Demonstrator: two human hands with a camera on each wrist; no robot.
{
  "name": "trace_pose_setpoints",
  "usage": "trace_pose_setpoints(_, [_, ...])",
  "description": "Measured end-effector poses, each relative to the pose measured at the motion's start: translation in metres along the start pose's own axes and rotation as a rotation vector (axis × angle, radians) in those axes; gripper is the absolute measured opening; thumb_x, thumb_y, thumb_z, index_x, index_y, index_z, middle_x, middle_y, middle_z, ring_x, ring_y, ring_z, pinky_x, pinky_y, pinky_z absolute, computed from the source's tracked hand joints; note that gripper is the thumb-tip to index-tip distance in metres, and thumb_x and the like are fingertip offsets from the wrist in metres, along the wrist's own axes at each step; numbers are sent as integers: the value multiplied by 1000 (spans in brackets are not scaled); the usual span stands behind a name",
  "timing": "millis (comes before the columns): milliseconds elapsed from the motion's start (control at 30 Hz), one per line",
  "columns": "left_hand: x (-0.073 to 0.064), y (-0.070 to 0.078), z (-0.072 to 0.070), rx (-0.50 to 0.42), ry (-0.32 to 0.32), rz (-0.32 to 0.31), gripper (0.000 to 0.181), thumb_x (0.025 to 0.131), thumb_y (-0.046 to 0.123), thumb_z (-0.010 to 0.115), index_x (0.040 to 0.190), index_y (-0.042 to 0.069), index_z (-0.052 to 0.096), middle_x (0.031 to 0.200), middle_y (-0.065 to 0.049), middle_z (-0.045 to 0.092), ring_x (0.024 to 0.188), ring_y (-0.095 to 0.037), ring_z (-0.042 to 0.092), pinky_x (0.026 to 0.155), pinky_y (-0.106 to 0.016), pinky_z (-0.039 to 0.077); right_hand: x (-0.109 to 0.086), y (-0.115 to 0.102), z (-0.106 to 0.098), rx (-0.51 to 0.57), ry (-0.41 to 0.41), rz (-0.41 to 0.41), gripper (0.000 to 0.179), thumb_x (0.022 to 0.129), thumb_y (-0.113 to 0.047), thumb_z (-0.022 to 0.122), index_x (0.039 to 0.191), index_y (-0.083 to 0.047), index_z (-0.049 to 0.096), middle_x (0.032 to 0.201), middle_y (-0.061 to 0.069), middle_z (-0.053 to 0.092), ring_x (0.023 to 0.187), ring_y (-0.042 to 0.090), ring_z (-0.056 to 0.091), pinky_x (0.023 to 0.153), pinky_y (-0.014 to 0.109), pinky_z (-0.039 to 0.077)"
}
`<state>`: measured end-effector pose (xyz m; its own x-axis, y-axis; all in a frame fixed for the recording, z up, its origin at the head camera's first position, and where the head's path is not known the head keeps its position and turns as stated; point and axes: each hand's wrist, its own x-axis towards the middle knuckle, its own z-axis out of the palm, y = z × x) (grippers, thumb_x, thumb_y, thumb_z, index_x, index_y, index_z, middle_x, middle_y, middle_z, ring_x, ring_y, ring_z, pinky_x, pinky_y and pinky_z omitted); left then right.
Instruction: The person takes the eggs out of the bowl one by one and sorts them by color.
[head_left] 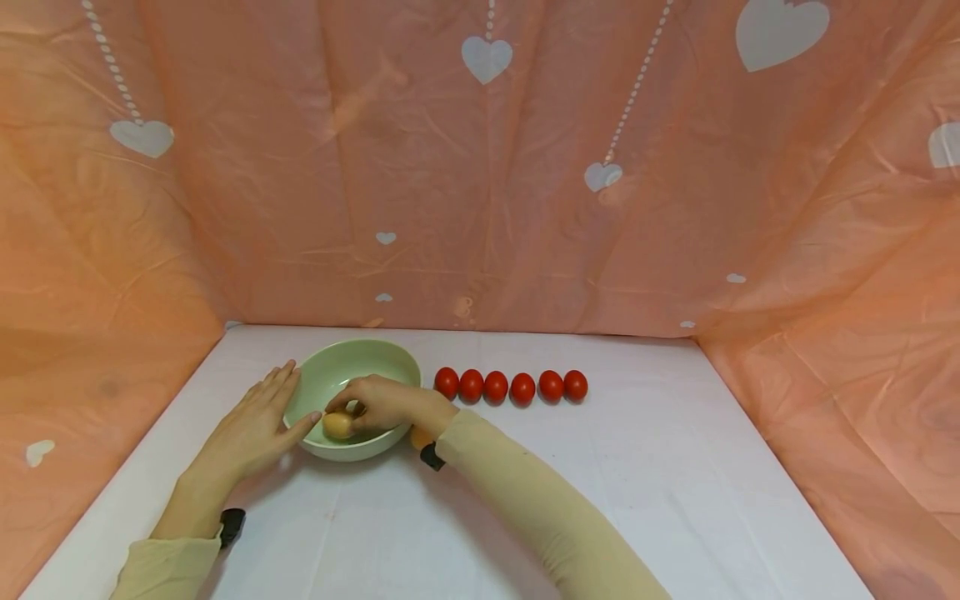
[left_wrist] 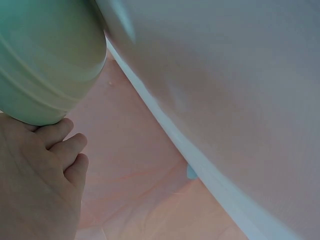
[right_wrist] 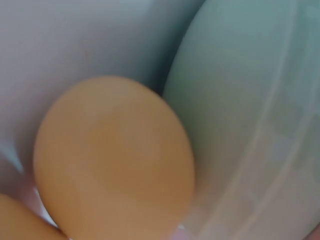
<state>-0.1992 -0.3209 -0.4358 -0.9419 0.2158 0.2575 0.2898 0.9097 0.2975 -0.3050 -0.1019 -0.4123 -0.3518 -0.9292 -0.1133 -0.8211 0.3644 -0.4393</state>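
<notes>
A pale green bowl (head_left: 315,371) stands at the left of the table. Flat along its left rim rests my left hand (head_left: 251,429), fingers extended and the thumb over the near-left edge; the left wrist view has these fingertips against the bowl's outer wall (left_wrist: 50,65). Inside the bowl, my right hand (head_left: 382,402) pinches a yellowish-brown egg (head_left: 337,425) between thumb and fingers, low near the front wall. Just outside the bowl, partly hidden beneath my right wrist, lies another egg (head_left: 422,437), large in the right wrist view (right_wrist: 115,160).
Several red cherry tomatoes (head_left: 496,387) form a row to the right of the bowl. Part of a further egg (right_wrist: 22,222) shows at the lower left of the right wrist view. A white cloth covers the table (head_left: 675,467), and peach curtains (head_left: 480,208) with hearts enclose it.
</notes>
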Motion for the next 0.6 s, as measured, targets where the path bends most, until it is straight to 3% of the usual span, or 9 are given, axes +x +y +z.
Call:
trace_pose_setpoints(433, [1,2,0,0,-3,-4,87,103,48,59,155,-15,32,164,-34,26,150,-54,27,122,-65,24,-9,1,-7,-48,80,19,47,96,-10,74,142,-7,65,137,10,65,107,9,69,90,6,47])
trace_pose_setpoints(600, [0,1,-1,4,2,-3,86,103,48,60,154,-15,32,163,-35,27,149,-54,28,120,-66,26,-17,0,-12,-2,110,42,46,97,-8,73,143,-6,63,139,9,66,109,11,69,90,7,49])
